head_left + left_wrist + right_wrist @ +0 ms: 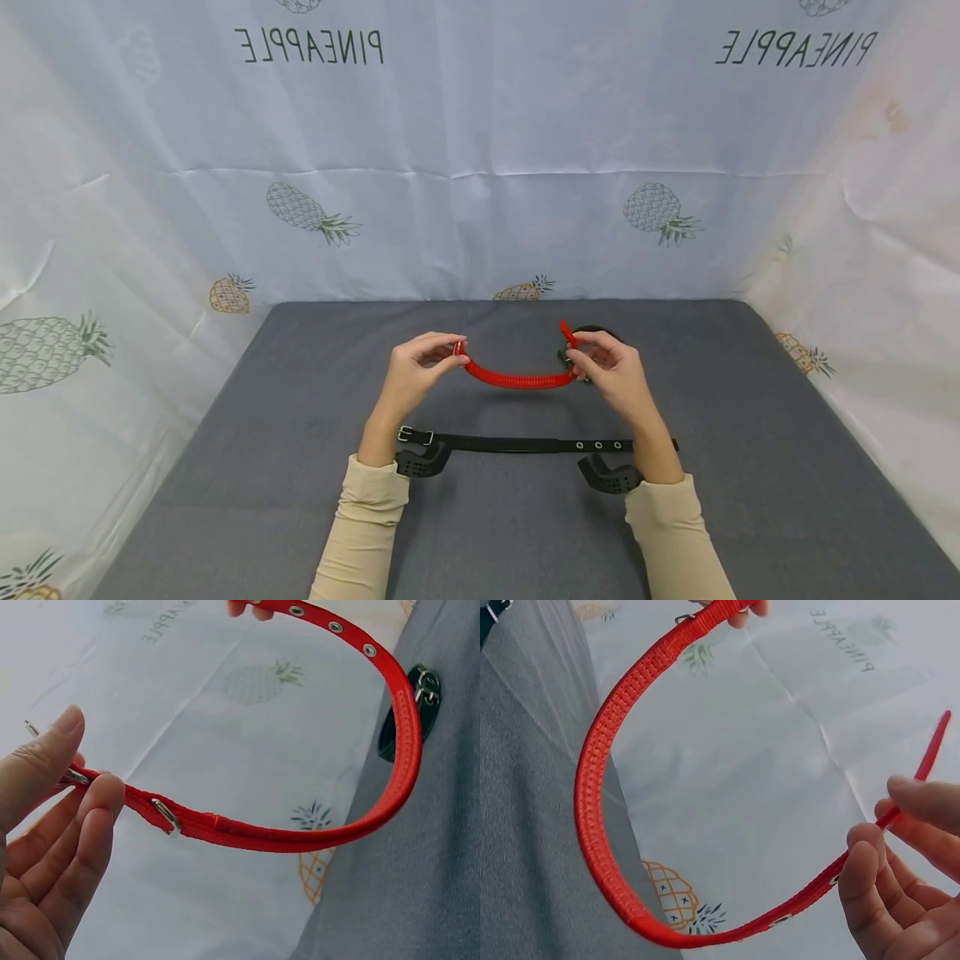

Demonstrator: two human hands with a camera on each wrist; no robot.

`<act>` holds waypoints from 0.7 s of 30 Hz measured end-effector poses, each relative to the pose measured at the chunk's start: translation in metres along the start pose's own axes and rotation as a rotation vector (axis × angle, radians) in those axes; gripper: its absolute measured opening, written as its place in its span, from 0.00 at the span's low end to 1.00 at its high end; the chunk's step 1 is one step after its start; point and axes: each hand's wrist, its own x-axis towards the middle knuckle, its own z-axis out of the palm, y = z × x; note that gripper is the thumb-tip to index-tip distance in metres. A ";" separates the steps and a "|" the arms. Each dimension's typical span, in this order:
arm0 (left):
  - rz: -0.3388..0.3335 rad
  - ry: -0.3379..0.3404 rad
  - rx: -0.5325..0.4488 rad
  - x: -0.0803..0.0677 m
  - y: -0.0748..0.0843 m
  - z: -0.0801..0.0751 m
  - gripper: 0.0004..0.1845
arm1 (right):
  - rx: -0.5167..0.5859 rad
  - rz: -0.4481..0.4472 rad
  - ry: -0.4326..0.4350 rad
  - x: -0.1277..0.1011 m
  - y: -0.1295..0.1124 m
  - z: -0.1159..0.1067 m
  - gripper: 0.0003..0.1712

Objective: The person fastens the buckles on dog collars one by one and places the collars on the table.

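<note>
A red collar (517,380) hangs in a sagging arc above the grey table (225,467). My left hand (420,362) pinches its buckle end between thumb and fingers (90,802), by a metal loop (165,816). My right hand (600,367) pinches the other end, the one with eyelet holes (334,627), and the strap tip (934,750) sticks up past the fingers (870,862). The left wrist view shows the red collar (375,817) curving away; the right wrist view shows the red collar (592,810) from the other side.
A black collar (517,444) with a metal buckle lies flat under my wrists. Another black collar (409,712) lies coiled behind my right hand. White pineapple-print cloth (480,150) walls the table on three sides.
</note>
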 end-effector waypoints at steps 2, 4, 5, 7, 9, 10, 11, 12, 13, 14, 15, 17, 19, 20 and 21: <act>0.002 -0.006 -0.005 0.000 0.000 0.002 0.15 | -0.009 -0.014 -0.005 0.000 0.000 0.001 0.14; 0.004 -0.012 -0.012 0.001 0.000 0.004 0.15 | -0.012 -0.022 -0.011 0.001 0.000 0.003 0.13; 0.006 -0.014 -0.016 0.001 0.000 0.005 0.15 | -0.017 -0.023 -0.015 0.001 0.000 0.005 0.13; 0.011 -0.018 -0.022 0.001 0.001 0.007 0.15 | -0.018 -0.026 -0.022 0.001 -0.001 0.008 0.13; 0.020 -0.019 -0.023 0.000 0.002 0.008 0.14 | -0.013 -0.029 -0.030 0.002 -0.001 0.010 0.13; 0.025 -0.020 -0.023 0.000 0.002 0.009 0.14 | -0.013 -0.031 -0.033 0.002 -0.002 0.012 0.13; 0.030 -0.019 -0.021 0.000 0.002 0.010 0.14 | -0.012 -0.036 -0.036 0.002 -0.002 0.013 0.13; 0.037 -0.019 -0.016 0.000 0.002 0.010 0.14 | -0.010 -0.041 -0.038 0.002 -0.003 0.014 0.13; 0.044 -0.016 -0.012 0.000 0.003 0.011 0.14 | -0.011 -0.045 -0.039 0.002 -0.003 0.015 0.13; 0.049 -0.014 -0.003 0.000 0.003 0.012 0.15 | -0.014 -0.045 -0.040 0.001 -0.004 0.015 0.13; 0.054 -0.012 0.005 -0.001 0.003 0.013 0.14 | -0.021 -0.045 -0.041 0.001 -0.005 0.016 0.13; 0.056 -0.009 0.023 -0.001 0.002 0.014 0.14 | -0.036 -0.036 -0.043 0.000 -0.006 0.017 0.13; 0.060 -0.006 0.034 -0.002 0.002 0.016 0.14 | -0.054 -0.019 -0.049 -0.001 -0.007 0.017 0.13; 0.057 -0.005 0.040 -0.002 0.002 0.017 0.13 | -0.061 -0.010 -0.056 -0.001 -0.008 0.018 0.13; 0.054 -0.005 0.042 -0.002 0.001 0.018 0.13 | -0.064 -0.001 -0.063 -0.001 -0.009 0.018 0.13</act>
